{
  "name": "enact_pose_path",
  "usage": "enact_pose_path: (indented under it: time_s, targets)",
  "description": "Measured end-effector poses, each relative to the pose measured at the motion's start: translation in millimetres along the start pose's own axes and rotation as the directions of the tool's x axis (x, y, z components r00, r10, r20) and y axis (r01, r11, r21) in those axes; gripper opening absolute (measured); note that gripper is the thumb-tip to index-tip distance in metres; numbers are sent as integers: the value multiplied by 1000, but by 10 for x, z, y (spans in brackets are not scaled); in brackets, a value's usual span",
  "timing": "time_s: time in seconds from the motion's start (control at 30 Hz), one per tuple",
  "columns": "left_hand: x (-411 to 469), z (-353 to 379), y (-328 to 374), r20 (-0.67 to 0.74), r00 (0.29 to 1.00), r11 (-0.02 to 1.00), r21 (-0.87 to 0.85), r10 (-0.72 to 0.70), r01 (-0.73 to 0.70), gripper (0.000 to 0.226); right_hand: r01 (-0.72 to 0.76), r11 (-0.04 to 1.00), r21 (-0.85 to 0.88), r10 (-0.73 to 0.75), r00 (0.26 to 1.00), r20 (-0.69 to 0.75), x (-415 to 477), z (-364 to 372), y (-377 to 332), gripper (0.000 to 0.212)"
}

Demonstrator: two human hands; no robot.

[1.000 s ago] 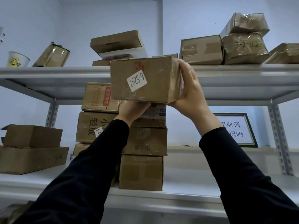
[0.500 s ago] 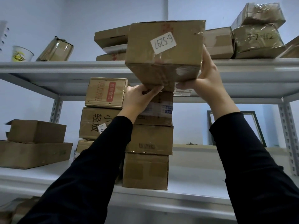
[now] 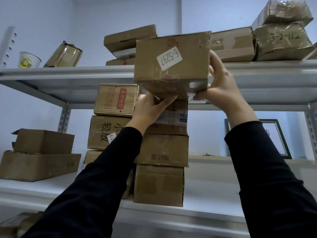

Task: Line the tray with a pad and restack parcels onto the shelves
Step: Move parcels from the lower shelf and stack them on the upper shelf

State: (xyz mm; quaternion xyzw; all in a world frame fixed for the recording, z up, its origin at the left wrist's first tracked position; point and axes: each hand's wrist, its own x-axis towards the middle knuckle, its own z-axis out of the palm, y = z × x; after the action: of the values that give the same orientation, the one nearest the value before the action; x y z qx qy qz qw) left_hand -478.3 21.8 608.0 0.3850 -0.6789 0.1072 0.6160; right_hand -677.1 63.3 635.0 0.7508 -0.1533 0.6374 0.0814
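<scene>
I hold a brown cardboard parcel [image 3: 169,54] with a white sticker reading 6-5297, raised in front of the upper shelf's front edge [image 3: 68,73]. My left hand [image 3: 151,109] supports its underside with the fingers flat. My right hand [image 3: 221,86] grips its right side and lower corner. The parcel tilts back, its bottom face showing. Both black sleeves reach up from below. No tray or pad is in view.
The upper shelf carries several taped parcels: a stack [image 3: 127,42] behind the held box, a leaning one [image 3: 65,54], more at right [image 3: 283,40], and a paper cup [image 3: 28,60]. The lower shelf [image 3: 214,200] holds tall box stacks [image 3: 161,184], two boxes [image 3: 39,162] and a framed sign [image 3: 281,140].
Across the earlier frames the parcel went up from below the upper shelf to its front edge. Since half a second ago it sits slightly lower in view, with both hands holding as before.
</scene>
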Motion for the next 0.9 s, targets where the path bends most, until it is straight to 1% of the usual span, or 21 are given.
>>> enact_pose_path:
  time_s: [0.13,0.27,0.33,0.37,0.43,0.47,0.5,0.53,0.57,0.63,0.7,0.77,0.8,0.87,0.9]
  targets:
    - [-1,10,-55,7,999,998,-29,48,-48,74,-54,996,65,53,998,19,102,108,196,103]
    - [-51,-18,-67,42,998,983,-180,47,-38,59,-142,983,114,139,990,34,201,252,457,112]
    - [-57,-26,-78,63,997,962,-273,43,-24,54,-178,970,166,177,984,21,210,344,577,107]
    - [-69,-33,-62,70,997,946,-324,25,-1,64,-192,963,192,194,981,8,201,387,634,101]
    - [-85,-26,-53,78,996,914,-401,-37,66,108,-201,959,197,210,978,-22,160,462,740,79]
    - [-85,-17,-64,83,994,883,-457,-75,104,124,-211,957,197,221,975,-30,124,508,791,67]
    - [-79,-22,-65,84,991,847,-515,-102,131,129,-220,954,206,230,973,-30,91,547,829,57]
    - [-61,-18,-73,93,989,812,-565,-113,146,128,-227,950,214,237,971,-22,63,577,859,53]
    - [-31,-24,-88,102,988,790,-595,-112,151,125,-226,948,224,232,973,-3,45,599,871,55]
    - [13,-20,-122,104,993,766,-633,-63,115,114,-228,927,296,216,974,72,26,608,866,65]
    - [19,-30,-130,98,995,752,-654,-22,81,102,-258,859,441,196,964,182,-3,580,804,75]
    - [31,-32,-142,107,994,735,-674,-3,75,95,-279,771,572,148,953,265,-38,534,788,74]
    - [43,-35,-146,119,993,728,-680,-1,82,93,-295,737,608,137,946,292,-54,521,786,78]
    - [45,-36,-127,143,990,715,-691,-3,101,87,-370,677,636,198,924,328,-72,521,748,107]
    - [66,-36,-136,140,990,714,-693,-3,100,83,-418,647,637,255,907,336,-63,529,720,116]
